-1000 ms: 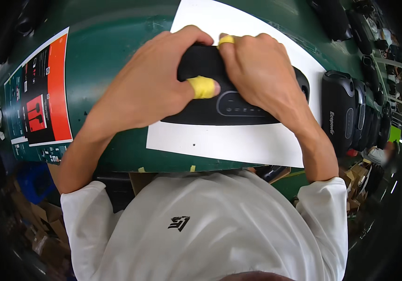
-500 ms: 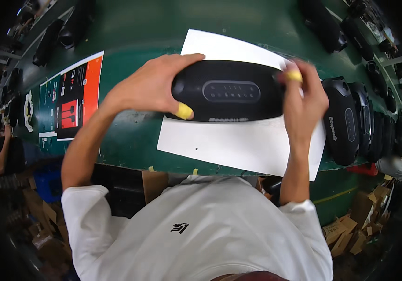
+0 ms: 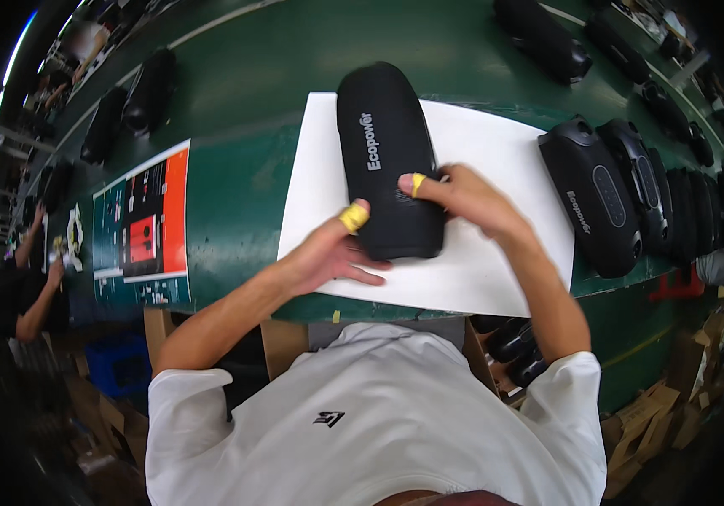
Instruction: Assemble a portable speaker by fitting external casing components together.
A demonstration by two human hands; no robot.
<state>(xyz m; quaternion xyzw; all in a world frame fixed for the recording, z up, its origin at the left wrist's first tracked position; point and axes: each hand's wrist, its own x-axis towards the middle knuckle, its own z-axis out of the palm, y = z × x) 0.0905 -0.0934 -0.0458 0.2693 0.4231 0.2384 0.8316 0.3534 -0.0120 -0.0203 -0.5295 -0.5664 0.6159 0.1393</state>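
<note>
The black speaker (image 3: 387, 143) lies lengthwise over the middle of the white sheet (image 3: 497, 253), hiding part of it, though whether it rests there or is slightly raised I cannot tell. The right hand (image 3: 476, 200) has its grip closed around the speaker's right side near the lower end, thumb across the top; the left hand (image 3: 320, 255) is loosely open, thumb against the left edge, fingers spread beside the near end. Just right of the sheet, a row of similar speakers (image 3: 594, 198) crowds the green counter (image 3: 235, 198). Left of the sheet lies a printed poster (image 3: 155, 219) with an orange band; farther left, a co-worker's forearms (image 3: 36, 314) show. Beyond the sheet's far edge, more speakers lie to the left (image 3: 150, 91) and right (image 3: 541, 38). Below and left of the sheet is a blue plastic item (image 3: 117, 364). Half a second ago the speaker lay crosswise, control panel up; now it has been turned, its lettered side up and the panel out of sight. The left hand has moved from its left end to its near end.
</note>
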